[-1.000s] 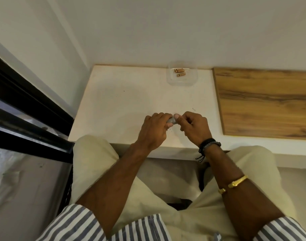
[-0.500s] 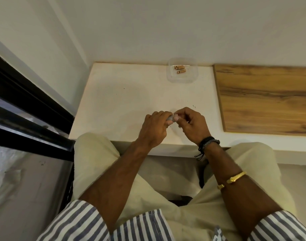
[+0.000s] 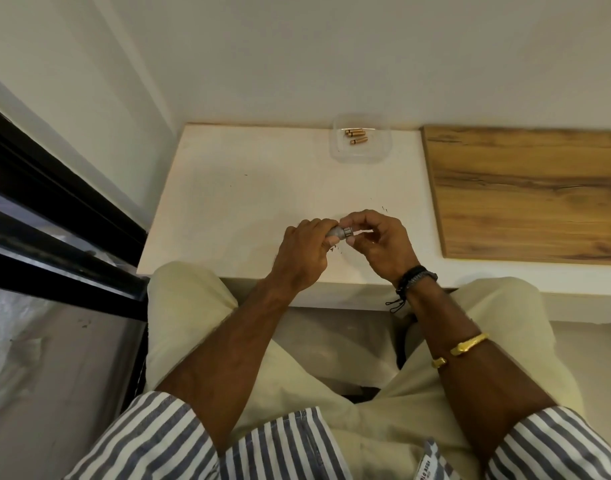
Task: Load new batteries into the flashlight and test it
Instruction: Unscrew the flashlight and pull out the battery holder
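**While two hands grip one flashlight, three batteries lie in a tray**

Where the two hands meet, just right of the frame's centre, one small silvery flashlight (image 3: pixel 340 233) is held over the front part of the white table (image 3: pixel 245 188). The left hand (image 3: pixel 304 251) has its fingers clenched round the barrel, hiding most of it. The right hand (image 3: pixel 380 240) pinches the ringed end between thumb and curled fingers. Whether that end is a separate cap cannot be told.

At the table's far edge, upper centre of the frame, stands one clear plastic tray (image 3: pixel 361 157). In it lie three copper-coloured batteries (image 3: pixel 356 133), two close together and one just below them, well apart from the hands.

One wooden board (image 3: pixel 526 192) lies on the right part of the table. The right wrist carries dark wristbands (image 3: pixel 415 278), and one gold bangle (image 3: pixel 467 346) sits further up that forearm. Two striped sleeves show at the bottom.
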`<state>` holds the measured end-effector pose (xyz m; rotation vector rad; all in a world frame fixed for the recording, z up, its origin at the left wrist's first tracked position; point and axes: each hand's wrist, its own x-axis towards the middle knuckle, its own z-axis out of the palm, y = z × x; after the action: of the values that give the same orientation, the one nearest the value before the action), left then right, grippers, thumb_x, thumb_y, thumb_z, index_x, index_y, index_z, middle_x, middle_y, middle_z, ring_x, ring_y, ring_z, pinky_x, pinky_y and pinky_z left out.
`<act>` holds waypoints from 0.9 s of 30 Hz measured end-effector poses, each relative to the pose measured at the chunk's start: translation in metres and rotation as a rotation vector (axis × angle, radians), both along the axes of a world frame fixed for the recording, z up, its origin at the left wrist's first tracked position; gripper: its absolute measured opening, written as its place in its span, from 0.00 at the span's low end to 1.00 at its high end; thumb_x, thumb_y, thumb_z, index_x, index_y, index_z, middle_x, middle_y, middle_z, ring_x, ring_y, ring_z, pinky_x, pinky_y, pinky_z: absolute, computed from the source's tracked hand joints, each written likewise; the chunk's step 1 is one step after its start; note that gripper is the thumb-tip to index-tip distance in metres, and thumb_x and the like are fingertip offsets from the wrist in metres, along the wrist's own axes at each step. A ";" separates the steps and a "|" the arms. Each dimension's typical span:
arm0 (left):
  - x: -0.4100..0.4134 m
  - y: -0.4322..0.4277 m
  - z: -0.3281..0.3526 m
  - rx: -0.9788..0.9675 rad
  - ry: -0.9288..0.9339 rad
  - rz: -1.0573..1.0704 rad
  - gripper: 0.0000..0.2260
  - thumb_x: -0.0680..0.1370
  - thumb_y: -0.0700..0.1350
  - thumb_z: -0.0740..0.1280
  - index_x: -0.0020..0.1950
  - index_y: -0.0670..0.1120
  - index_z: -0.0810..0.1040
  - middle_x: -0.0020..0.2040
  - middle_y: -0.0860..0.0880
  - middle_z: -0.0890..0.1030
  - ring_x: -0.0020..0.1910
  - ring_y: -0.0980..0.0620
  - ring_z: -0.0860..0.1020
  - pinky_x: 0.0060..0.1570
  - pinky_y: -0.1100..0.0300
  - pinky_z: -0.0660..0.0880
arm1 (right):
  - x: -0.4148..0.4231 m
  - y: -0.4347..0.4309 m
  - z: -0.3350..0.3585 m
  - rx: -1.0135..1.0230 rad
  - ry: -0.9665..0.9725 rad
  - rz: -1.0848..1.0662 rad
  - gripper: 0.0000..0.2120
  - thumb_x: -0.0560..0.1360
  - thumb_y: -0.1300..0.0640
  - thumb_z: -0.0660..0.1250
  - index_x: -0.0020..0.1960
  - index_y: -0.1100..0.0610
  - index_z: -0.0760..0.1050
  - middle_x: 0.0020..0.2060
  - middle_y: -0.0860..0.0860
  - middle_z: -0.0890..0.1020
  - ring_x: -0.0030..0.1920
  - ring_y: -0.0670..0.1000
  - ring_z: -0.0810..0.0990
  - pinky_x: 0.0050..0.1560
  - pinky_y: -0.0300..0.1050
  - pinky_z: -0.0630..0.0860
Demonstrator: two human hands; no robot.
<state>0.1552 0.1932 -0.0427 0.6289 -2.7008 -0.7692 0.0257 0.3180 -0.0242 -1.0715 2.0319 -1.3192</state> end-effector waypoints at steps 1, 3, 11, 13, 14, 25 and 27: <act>0.000 -0.001 0.000 -0.004 -0.008 0.005 0.14 0.82 0.42 0.63 0.68 0.43 0.75 0.61 0.44 0.81 0.55 0.44 0.78 0.55 0.51 0.69 | 0.000 0.000 0.001 0.000 -0.053 0.009 0.16 0.75 0.63 0.74 0.61 0.54 0.80 0.55 0.49 0.84 0.55 0.51 0.84 0.55 0.48 0.83; 0.000 -0.001 0.000 -0.015 -0.007 0.003 0.14 0.82 0.42 0.63 0.67 0.44 0.75 0.61 0.44 0.81 0.55 0.45 0.77 0.55 0.52 0.69 | 0.002 -0.002 0.003 0.056 -0.127 -0.045 0.16 0.77 0.51 0.74 0.64 0.50 0.77 0.55 0.48 0.84 0.49 0.47 0.86 0.46 0.42 0.84; 0.000 -0.002 -0.003 -0.023 -0.001 -0.008 0.13 0.82 0.43 0.63 0.66 0.44 0.75 0.57 0.44 0.82 0.52 0.44 0.77 0.54 0.49 0.71 | -0.002 -0.002 -0.002 0.068 -0.014 -0.079 0.07 0.81 0.59 0.68 0.55 0.59 0.83 0.44 0.54 0.86 0.40 0.48 0.85 0.39 0.44 0.84; 0.000 -0.004 -0.003 -0.025 -0.008 -0.002 0.13 0.82 0.42 0.64 0.67 0.44 0.75 0.58 0.44 0.82 0.52 0.44 0.78 0.54 0.48 0.71 | -0.005 0.000 0.001 0.056 -0.004 0.000 0.15 0.76 0.70 0.69 0.59 0.57 0.82 0.52 0.52 0.86 0.51 0.51 0.84 0.48 0.45 0.84; -0.001 -0.004 -0.003 -0.026 -0.011 -0.001 0.13 0.82 0.42 0.64 0.67 0.44 0.75 0.58 0.44 0.82 0.52 0.44 0.78 0.53 0.49 0.71 | -0.005 0.001 0.001 0.057 -0.025 0.020 0.20 0.74 0.72 0.68 0.61 0.56 0.81 0.54 0.51 0.85 0.54 0.50 0.84 0.50 0.44 0.83; -0.001 -0.001 -0.004 -0.035 -0.004 -0.015 0.13 0.82 0.42 0.64 0.66 0.43 0.75 0.59 0.44 0.82 0.54 0.44 0.78 0.53 0.51 0.69 | 0.001 -0.003 -0.004 0.050 0.049 -0.072 0.07 0.77 0.59 0.73 0.55 0.55 0.84 0.44 0.48 0.86 0.43 0.46 0.85 0.47 0.44 0.84; -0.001 -0.002 -0.004 -0.028 -0.036 -0.007 0.14 0.81 0.41 0.64 0.67 0.43 0.75 0.60 0.44 0.81 0.54 0.44 0.77 0.55 0.50 0.69 | -0.003 -0.001 -0.002 0.014 -0.021 -0.016 0.16 0.74 0.68 0.74 0.58 0.54 0.83 0.52 0.48 0.86 0.52 0.47 0.84 0.54 0.49 0.84</act>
<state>0.1540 0.1912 -0.0468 0.6332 -2.7427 -0.7276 0.0225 0.3171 -0.0265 -1.0332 2.0358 -1.3164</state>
